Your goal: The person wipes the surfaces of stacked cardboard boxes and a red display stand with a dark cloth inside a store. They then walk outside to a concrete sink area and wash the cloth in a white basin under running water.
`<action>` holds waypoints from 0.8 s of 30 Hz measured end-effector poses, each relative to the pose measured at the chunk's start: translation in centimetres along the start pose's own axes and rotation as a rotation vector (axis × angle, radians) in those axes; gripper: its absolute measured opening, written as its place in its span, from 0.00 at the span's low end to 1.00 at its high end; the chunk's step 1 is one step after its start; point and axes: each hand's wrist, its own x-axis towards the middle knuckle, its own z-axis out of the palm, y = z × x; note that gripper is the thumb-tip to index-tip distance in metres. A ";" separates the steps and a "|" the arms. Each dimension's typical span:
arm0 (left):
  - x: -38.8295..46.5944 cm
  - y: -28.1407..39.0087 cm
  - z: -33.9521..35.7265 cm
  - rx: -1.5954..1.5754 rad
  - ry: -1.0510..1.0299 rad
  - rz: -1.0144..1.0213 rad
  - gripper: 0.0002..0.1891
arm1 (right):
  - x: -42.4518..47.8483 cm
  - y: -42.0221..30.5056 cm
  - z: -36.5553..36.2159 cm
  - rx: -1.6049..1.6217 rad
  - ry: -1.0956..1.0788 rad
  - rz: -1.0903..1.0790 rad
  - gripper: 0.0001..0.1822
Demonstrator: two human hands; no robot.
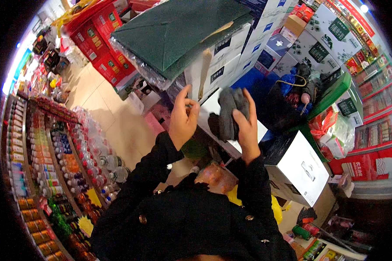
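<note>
My right hand [246, 130] grips a bundle of dark grey fabric [228, 114], which looks folded or rolled, with the thumb on its front and the fingers along its far side. To the left, my left hand [184, 119] is raised with its fingers bent and apart, and nothing shows between them. Below the dark bundle lies a white surface [210, 106], partly hidden by it. Just beyond my hands stand stacked white cartons [230, 63] with dark printed panels, and a dark green sheet-like cover [183, 36] lies on top.
Red cartons [101, 42] are stacked at the upper left. Shelves of bottles [68, 163] curve along the left side, beside a tiled floor [101, 98]. A white-topped box [302, 169] stands at the right, near a clear bag with red ribbon [336, 133]. Packed shelves line the far right.
</note>
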 end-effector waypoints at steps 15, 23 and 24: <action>4.8 3.3 -1.7 -0.124 -0.111 -0.076 0.10 | 2.4 3.1 5.2 -0.200 -0.329 0.201 0.27; 3.0 0.7 -5.1 -0.546 -0.409 -0.235 0.21 | -2.8 7.9 0.8 -0.518 -0.285 0.440 0.27; 2.7 1.0 -6.6 -0.709 -0.447 -0.260 0.25 | -3.2 7.5 0.9 -0.501 -0.265 0.375 0.27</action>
